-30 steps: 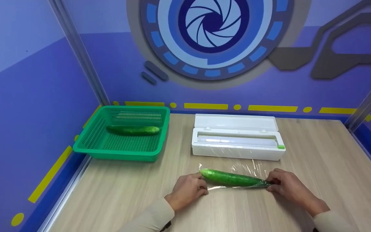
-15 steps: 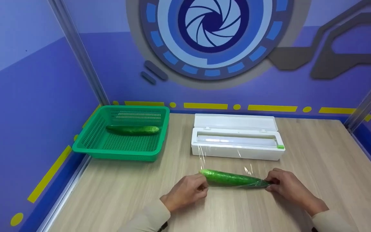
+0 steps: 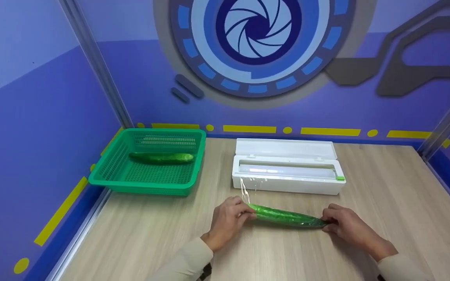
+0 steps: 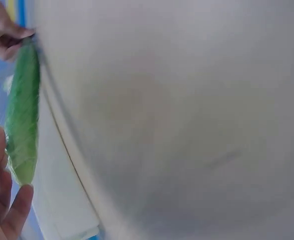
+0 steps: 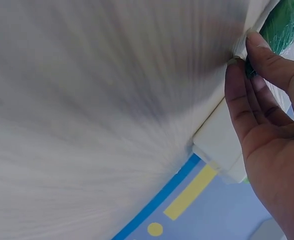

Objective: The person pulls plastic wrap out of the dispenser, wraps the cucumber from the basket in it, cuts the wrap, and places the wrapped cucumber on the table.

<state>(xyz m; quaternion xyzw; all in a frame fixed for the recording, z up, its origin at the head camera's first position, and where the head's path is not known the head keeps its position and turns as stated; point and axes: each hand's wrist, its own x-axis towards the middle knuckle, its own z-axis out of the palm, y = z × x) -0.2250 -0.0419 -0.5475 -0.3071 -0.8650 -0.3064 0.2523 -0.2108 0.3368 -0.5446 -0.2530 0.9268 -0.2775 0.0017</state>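
A green cucumber (image 3: 285, 217) lies near the table's middle, covered in shiny cling film. My left hand (image 3: 227, 219) holds its pale left end between thumb and fingers; the left wrist view has that tip (image 4: 23, 167) between them. At the other end, my right hand (image 3: 348, 227) pinches the narrow dark tip, where the film is gathered. The right wrist view shows thumb and fingertips meeting at this tip (image 5: 250, 70). From the cucumber's left end, a strip of cling film (image 3: 244, 190) runs back to the white dispenser box (image 3: 287, 185).
The dispenser's lid (image 3: 285, 148) stands open behind a film roll (image 3: 287, 171), with a green slider (image 3: 340, 178) at its right. A green basket (image 3: 139, 183) at the back left holds another cucumber (image 3: 161, 157). Patterned walls (image 3: 131, 86) border the table.
My left hand has shifted up and slightly right onto the cucumber's end. The cucumber has turned a little, and the film behind it has narrowed towards the left. My right hand stays in place.
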